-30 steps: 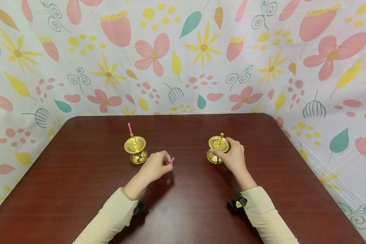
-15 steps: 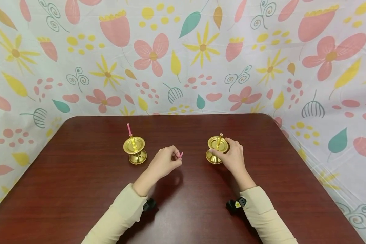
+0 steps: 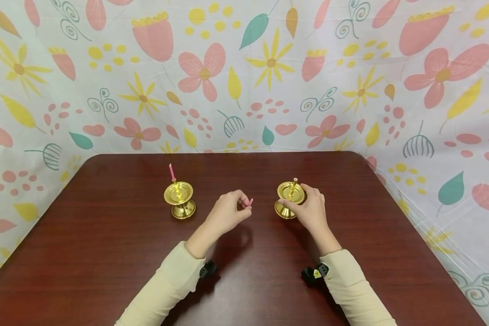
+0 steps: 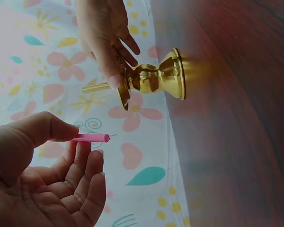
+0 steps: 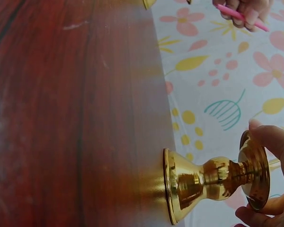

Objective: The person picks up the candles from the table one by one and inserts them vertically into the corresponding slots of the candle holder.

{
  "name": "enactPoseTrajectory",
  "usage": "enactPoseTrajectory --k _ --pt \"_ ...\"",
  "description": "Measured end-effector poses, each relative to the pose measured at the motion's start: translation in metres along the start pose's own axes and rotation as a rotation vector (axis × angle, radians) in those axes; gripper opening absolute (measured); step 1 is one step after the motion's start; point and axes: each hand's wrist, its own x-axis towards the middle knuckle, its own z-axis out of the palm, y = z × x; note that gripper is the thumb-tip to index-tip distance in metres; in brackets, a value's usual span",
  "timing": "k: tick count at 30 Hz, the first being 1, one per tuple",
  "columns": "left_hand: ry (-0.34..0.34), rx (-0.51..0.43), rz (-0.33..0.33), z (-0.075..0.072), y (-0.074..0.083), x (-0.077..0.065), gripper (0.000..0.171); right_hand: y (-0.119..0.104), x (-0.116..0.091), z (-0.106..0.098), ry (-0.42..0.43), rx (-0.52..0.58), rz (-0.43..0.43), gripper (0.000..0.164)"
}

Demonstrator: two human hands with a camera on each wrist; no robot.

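Held candle [image 4: 93, 137] slim, pink; gripped holder [image 5: 217, 178] glossy gold, dish-topped.

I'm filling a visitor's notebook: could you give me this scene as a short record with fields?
Left hand: pinches a pink candle
Right hand: grips the right gold holder by its dish
Right gold holder: upright, no candle in it
Left gold holder: upright, another pink candle in it
Table: reddish-brown
Backdrop: floral cloth
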Motion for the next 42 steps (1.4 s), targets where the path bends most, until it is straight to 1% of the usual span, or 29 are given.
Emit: enactPoseTrajectory --k 10,14,17,21,25,29,33,38,42 --pt "0.027 -0.065 0.028 0.008 0.005 0.009 0.005 0.002 -0.001 0.001 0.018 -0.002 -0.008 0.081" --pt "0.053 -0.094 0.04 0.01 0.006 0.012 0.005 0.0 -0.001 0.0 0.012 -0.002 -0.002 0.081" --pt "0.074 -0.098 0.058 0.01 0.007 0.014 0.005 0.0 -0.001 0.001 0.012 0.002 0.0 0.082" --pt "0.082 -0.078 0.079 0.011 0.009 0.016 0.006 0.0 0.0 0.002 0.021 0.0 -0.003 0.082" --pt "0.079 -0.043 0.083 0.013 0.011 0.019 0.005 0.0 0.0 0.003 0.026 -0.005 -0.004 0.082" --pt "0.095 0.031 0.097 0.017 0.013 0.022 0.005 0.001 0.001 0.002 0.023 -0.006 -0.005 0.082" --pt "0.123 0.086 0.123 0.019 0.015 0.024 0.006 0.002 0.0 0.002 0.022 -0.007 -0.005 0.082" --pt "0.137 0.098 0.149 0.02 0.018 0.025 0.006 0.002 0.0 0.002 0.028 -0.011 -0.005 0.082" --pt "0.126 0.089 0.146 0.021 0.019 0.027 0.006 0.001 0.0 0.003 0.023 -0.008 -0.008 0.081"
